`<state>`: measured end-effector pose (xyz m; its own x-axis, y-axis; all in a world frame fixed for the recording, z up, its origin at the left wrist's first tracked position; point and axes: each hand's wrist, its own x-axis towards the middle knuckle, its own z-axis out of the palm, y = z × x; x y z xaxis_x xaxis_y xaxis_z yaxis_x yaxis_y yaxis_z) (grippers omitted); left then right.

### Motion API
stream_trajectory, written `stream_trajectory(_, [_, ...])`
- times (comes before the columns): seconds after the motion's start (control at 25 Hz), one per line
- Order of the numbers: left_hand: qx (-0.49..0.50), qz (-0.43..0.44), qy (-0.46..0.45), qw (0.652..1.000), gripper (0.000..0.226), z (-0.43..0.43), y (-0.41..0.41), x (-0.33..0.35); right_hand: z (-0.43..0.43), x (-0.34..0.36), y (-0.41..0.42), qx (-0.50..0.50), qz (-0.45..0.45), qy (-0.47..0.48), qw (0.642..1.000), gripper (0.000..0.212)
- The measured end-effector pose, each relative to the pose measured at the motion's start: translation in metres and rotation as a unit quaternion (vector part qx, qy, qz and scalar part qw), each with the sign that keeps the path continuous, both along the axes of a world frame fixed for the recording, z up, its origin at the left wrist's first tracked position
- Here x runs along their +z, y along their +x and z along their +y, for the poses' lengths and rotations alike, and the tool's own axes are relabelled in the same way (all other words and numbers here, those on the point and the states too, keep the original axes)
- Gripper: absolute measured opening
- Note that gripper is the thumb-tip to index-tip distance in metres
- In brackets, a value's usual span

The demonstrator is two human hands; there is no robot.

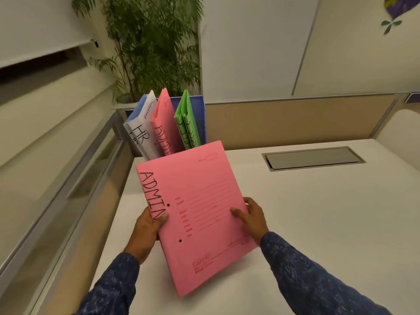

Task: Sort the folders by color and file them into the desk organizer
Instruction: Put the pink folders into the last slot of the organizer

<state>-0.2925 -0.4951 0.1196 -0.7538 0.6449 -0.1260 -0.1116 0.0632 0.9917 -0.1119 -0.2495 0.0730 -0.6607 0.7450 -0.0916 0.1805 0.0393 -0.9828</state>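
both hands, left hand [148,226] and right hand [251,218], grip the pink folder [195,214] by its edges above the bench [318,212], probably bound for the organizer [200,114] slot beside its pink match [162,123].

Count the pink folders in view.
2: one pink folder held in both hands over the desk, another pink folder standing in the organizer's middle. More may be hidden.

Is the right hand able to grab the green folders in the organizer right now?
Probably not yet. The right hand and left hand both hold the pink folder, which sits between them and the green folders.
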Motion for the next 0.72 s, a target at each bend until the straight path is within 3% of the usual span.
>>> stream_trajectory(0.36, [0.133,0.106,0.104,0.980,0.030,-0.039,-0.086,0.101,-0.031,0.093,-0.146,0.078,0.097,0.043,0.991,0.029])
stream_trajectory(0.56, [0.171,0.148,0.094,0.970,0.026,-0.027,-0.133,0.147,-0.036,0.111,-0.200,0.078,0.109,0.018,0.991,0.022])
stream_trajectory(0.72, [0.183,0.162,0.049,0.969,0.015,-0.003,-0.164,0.164,-0.030,0.104,-0.223,0.069,0.068,-0.036,0.995,0.029])
